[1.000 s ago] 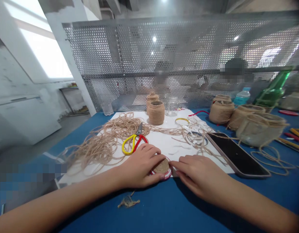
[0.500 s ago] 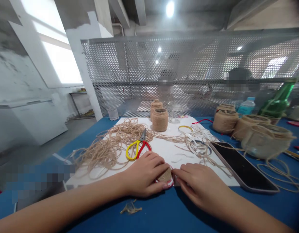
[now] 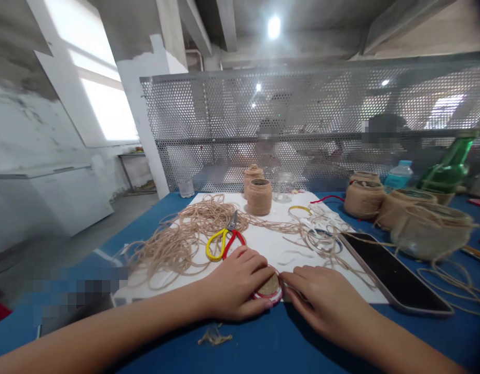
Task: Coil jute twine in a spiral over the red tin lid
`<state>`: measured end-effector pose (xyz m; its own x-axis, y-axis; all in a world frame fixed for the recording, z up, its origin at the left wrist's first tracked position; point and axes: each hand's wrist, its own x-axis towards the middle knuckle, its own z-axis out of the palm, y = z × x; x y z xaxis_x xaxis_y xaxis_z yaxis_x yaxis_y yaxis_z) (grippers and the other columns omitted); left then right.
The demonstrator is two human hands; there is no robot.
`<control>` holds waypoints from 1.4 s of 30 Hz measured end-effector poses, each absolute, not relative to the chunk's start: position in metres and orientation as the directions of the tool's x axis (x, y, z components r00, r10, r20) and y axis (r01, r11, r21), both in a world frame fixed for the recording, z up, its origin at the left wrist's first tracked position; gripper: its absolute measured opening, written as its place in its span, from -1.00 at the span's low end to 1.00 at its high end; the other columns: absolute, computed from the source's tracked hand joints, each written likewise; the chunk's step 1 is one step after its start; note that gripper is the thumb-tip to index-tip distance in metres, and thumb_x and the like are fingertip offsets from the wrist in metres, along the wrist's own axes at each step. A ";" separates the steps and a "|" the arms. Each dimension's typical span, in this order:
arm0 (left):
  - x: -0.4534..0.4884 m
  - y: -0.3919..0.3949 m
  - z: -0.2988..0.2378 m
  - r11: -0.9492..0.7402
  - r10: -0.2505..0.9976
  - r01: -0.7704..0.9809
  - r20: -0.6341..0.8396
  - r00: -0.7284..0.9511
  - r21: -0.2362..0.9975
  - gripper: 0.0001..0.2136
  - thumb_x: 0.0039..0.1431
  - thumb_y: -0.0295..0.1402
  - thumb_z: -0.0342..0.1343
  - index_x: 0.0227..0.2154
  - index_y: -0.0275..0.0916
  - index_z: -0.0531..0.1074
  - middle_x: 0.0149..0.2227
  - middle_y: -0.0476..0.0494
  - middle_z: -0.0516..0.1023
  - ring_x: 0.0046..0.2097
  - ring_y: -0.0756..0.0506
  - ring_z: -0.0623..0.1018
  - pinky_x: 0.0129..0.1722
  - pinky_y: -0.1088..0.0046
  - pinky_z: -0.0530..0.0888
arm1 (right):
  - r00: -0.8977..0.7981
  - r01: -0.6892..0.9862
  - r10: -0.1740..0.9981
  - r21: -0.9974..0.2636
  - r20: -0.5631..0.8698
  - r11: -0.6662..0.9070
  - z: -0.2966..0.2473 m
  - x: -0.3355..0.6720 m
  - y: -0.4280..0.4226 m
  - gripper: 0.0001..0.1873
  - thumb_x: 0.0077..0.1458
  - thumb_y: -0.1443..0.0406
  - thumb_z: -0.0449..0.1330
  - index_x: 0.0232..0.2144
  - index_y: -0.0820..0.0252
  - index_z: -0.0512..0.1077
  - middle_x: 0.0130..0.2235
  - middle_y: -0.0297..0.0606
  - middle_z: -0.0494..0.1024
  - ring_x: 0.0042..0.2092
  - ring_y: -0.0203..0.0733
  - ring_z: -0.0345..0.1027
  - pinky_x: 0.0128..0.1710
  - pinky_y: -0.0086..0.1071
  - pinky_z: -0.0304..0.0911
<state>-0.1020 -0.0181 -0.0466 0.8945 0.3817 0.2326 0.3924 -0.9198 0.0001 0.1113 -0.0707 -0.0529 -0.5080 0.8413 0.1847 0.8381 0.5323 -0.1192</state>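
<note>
A small round disc (image 3: pixel 269 286) with a tan, twine-like middle and a red and white rim lies at the front edge of the white paper. My left hand (image 3: pixel 240 283) grips it from the left, thumb along the near rim and fingers over the far side. At the right rim, my right hand (image 3: pixel 318 291) has its thumb and index finger pinched together, touching the edge; what lies between those fingertips is hidden. Just beyond my left hand are scissors (image 3: pixel 226 239) with one yellow and one red handle, blades pointing away, resting against loose jute twine (image 3: pixel 177 239).
Twine-wrapped jars (image 3: pixel 259 197) stand at the back, beside a clear glass jar (image 3: pixel 284 187). On the right are a phone (image 3: pixel 396 272), a partly wrapped jar (image 3: pixel 430 234), a green bottle (image 3: pixel 446 166) and tape rolls (image 3: pixel 323 240). Twine scraps (image 3: pixel 215 336) lie near the front.
The view has tilted slightly up, so everything sits a little lower in the picture. More of the disc shows between my hands; both hands keep nearly the same place on it.
</note>
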 end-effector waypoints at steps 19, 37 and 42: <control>-0.103 -0.019 -0.041 -0.914 0.404 0.388 0.195 0.894 0.115 -0.47 0.00 -0.20 0.12 0.05 -0.23 0.21 0.00 -0.23 0.35 0.03 -0.22 0.32 0.08 0.22 0.17 | -0.517 0.828 0.839 -0.151 0.171 0.541 -0.049 0.114 -0.071 -0.72 0.22 0.33 -0.13 -0.22 0.12 0.38 -0.33 -0.27 0.45 -0.29 -0.18 0.30 -0.32 -0.33 0.05; -0.101 -0.019 -0.046 -0.893 0.438 0.450 0.252 0.863 0.009 -0.48 0.10 0.09 -0.02 -0.08 -0.24 0.32 -0.11 -0.24 0.38 -0.09 -0.21 0.35 -0.02 0.17 0.22 | -0.495 0.784 0.858 -0.353 0.140 0.510 -0.044 0.111 -0.073 -0.81 0.18 0.33 -0.05 -0.33 0.11 0.37 -0.36 -0.34 0.45 -0.31 -0.28 0.31 -0.32 -0.43 0.09; -0.101 -0.018 -0.045 -0.932 0.355 0.361 0.238 0.904 0.020 -0.63 0.20 -0.11 -0.05 -0.05 -0.25 0.31 -0.13 -0.22 0.42 -0.11 -0.18 0.35 -0.03 0.23 0.22 | -0.509 0.789 0.847 -0.309 0.153 0.530 -0.048 0.113 -0.074 -0.77 0.21 0.30 -0.08 -0.30 0.10 0.38 -0.35 -0.31 0.44 -0.30 -0.25 0.31 -0.30 -0.41 0.09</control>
<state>-0.1010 -0.0185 -0.0447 0.9040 0.3553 0.2378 0.3612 -0.9323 0.0197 0.1125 -0.0736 -0.0478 -0.5092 0.8470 0.1526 0.7894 0.5303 -0.3091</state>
